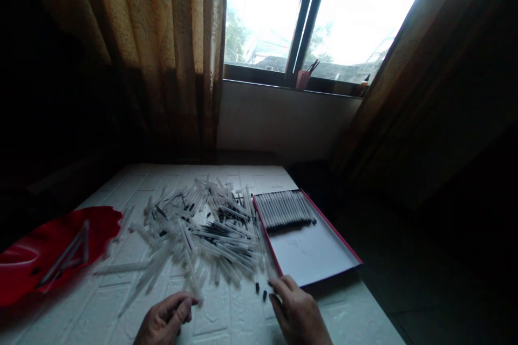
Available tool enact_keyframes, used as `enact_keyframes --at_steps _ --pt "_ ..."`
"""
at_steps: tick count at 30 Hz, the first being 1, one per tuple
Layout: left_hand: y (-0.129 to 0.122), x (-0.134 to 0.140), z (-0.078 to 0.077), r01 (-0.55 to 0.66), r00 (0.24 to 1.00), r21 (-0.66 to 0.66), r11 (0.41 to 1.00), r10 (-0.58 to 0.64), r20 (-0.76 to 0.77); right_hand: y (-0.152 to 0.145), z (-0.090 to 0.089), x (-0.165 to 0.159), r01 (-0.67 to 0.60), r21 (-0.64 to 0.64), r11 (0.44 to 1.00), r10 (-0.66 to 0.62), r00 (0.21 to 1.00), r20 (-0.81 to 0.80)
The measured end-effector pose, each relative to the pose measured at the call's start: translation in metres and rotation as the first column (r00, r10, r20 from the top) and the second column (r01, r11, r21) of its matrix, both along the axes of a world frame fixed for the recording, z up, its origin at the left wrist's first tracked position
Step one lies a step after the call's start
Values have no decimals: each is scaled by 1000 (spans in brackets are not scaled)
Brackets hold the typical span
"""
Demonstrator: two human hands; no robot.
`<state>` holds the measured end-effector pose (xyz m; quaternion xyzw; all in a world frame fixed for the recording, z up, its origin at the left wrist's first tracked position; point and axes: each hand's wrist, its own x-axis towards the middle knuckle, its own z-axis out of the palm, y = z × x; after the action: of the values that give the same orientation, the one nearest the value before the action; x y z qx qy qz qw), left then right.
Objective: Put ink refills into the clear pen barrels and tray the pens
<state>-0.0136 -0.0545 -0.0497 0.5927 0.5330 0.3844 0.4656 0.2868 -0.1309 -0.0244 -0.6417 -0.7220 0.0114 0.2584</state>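
At the bottom centre-left is my left hand (165,319), its fingers curled together beside the near edge of a heap of clear pen barrels (230,256). Whether anything small sits between those fingers I cannot make out. My right hand (300,310) reaches over the table with thumb and forefinger apart, close to two small black pen caps (261,291). Dark thin refills (216,230) lie among the barrels in the heap. Beyond my right hand, a shallow red-edged box lid (309,256) holds a neat row of black-tipped pens (285,209) at its far end.
A red plastic bag (91,226) with a few clear barrels on it lies at the left. The white brick-patterned table (214,323) ends at a slanting right edge. Behind stand curtains (162,38) and a window with a pink pen holder (301,80) on its sill.
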Motion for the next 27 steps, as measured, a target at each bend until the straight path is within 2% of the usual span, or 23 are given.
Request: enact_keyframes --at_steps 3,6,11,14,16,18,22,27 --pt "1 -1 -2 12 1000 31 999 -12 -6 -1 -19 -14 77 -33 997 -70 982 177" --pt "1 0 -1 29 999 55 998 -27 -30 11 -22 -24 77 -61 995 -57 959 277" --pt "1 3 6 37 996 118 992 -28 -82 31 -11 -37 62 -46 997 -47 960 276" --pt "0 5 9 31 995 139 990 -18 -96 37 -13 -40 52 -14 999 -48 973 225" --pt "0 6 10 23 995 144 989 -9 -95 38 -19 -39 25 38 999 -31 985 172" --pt "0 7 9 18 996 149 989 -6 -86 37 -27 -37 -16 142 990 1 995 105" --pt "0 6 6 9 997 142 990 2 -77 35 -37 -34 -42 359 932 48 999 -9" --pt "1 5 3 10 997 143 990 1 -81 29 -35 -30 70 470 880 -76 997 -7"
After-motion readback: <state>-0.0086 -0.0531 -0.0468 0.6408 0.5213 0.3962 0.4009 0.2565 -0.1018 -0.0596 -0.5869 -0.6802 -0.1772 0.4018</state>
